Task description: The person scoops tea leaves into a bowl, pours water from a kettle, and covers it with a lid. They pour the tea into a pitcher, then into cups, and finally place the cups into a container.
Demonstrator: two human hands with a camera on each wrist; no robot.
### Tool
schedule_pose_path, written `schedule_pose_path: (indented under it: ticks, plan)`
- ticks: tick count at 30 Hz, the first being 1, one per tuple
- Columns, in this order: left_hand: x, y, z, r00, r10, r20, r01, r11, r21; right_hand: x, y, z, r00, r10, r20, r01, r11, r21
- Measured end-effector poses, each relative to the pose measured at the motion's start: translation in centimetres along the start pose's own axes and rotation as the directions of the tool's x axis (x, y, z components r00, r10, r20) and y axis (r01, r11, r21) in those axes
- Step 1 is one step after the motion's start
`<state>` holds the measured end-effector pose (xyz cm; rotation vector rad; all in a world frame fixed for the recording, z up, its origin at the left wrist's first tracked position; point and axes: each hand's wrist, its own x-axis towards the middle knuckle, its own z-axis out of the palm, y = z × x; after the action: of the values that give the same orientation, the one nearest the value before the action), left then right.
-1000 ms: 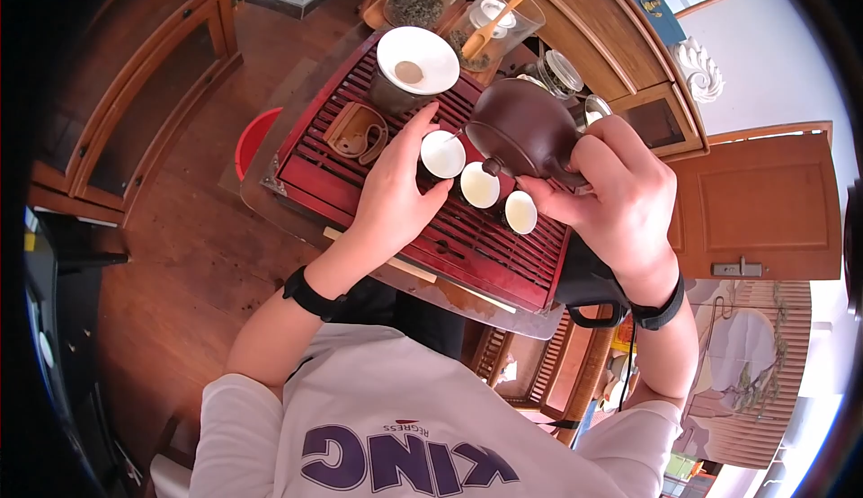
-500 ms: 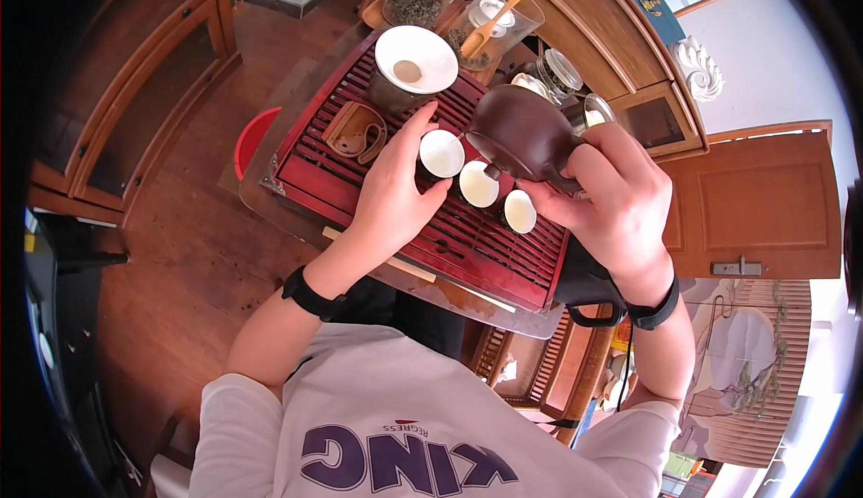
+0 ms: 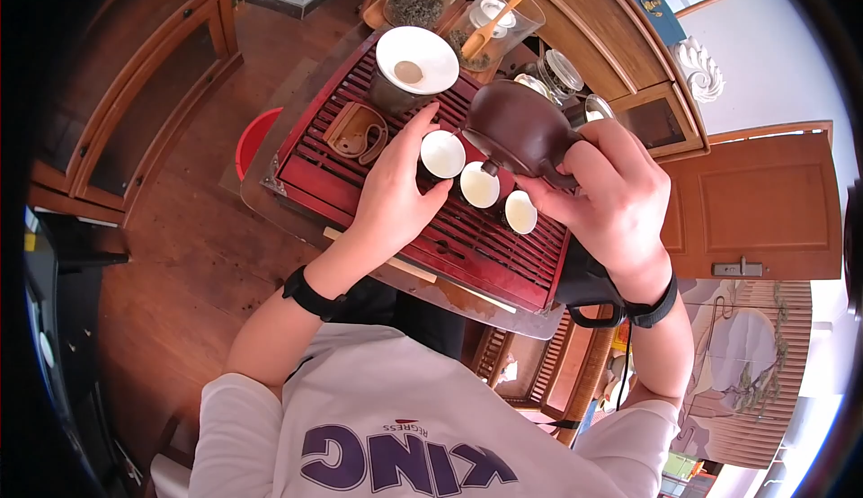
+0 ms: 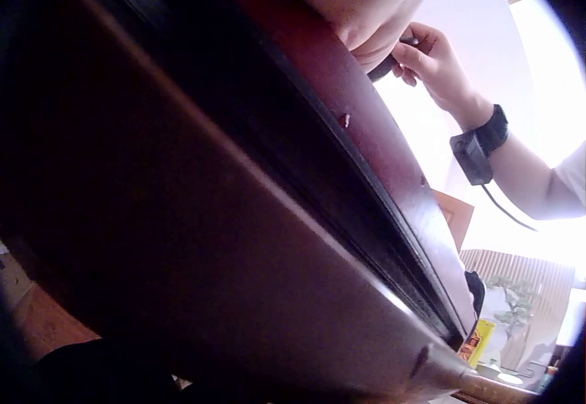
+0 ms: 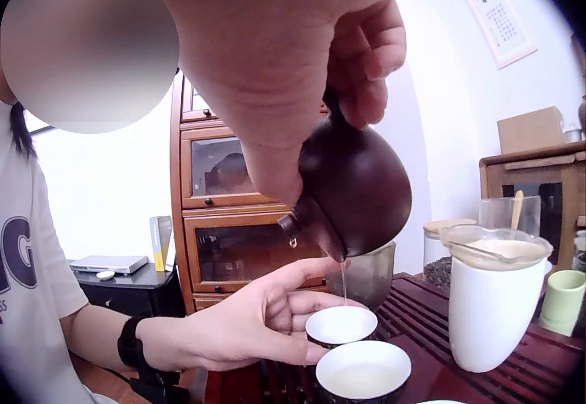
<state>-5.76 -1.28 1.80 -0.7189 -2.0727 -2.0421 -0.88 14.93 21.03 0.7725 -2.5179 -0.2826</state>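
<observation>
My right hand (image 3: 620,179) grips the handle of a dark brown clay teapot (image 3: 517,125), its thumb at the lid. The pot is tipped steeply, lid knob downward. A thin stream runs from its spout into the leftmost white-lined teacup (image 5: 341,323), and a drop hangs at the knob (image 5: 288,223). My left hand (image 3: 395,179) holds that cup on the tray, thumb on one side and fingers behind it. Beside it stand a middle teacup (image 3: 480,185) with pale liquid and a third teacup (image 3: 520,213). The left wrist view mostly faces the tray's side (image 4: 385,161).
Everything stands on a red slatted tea tray (image 3: 485,264). A white strainer bowl (image 3: 431,48) and a brown leather-like strap piece (image 3: 346,129) are at its left. A white pitcher with a strainer (image 5: 494,308) stands behind the teapot. Tea jars (image 3: 418,4) line the far edge.
My right hand and the teapot have shifted slightly left, with the pot tipped a little differently. The left hand and the cups have stayed in place.
</observation>
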Motion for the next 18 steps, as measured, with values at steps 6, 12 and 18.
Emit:
schedule_pose_path:
  ticks: [6,12,18]
  plan:
    - [-0.02,0.06,-0.15,0.999,0.001,0.033,-0.002,0.999,0.033,-0.32,0.19,0.08,1.0,-0.004,0.009,0.004,1.0,-0.007]
    - [0.01,-0.02,0.01,1.0,0.006,0.003,-0.006,1.0,0.013,-0.49,0.25,0.14,1.0,-0.013,0.008,0.013,1.0,-0.008]
    - [-0.05,-0.12,-0.07,0.999,0.008,0.033,-0.009,1.0,0.027,-0.23,0.09,0.32,1.0,-0.017,-0.011,0.017,1.0,-0.006]
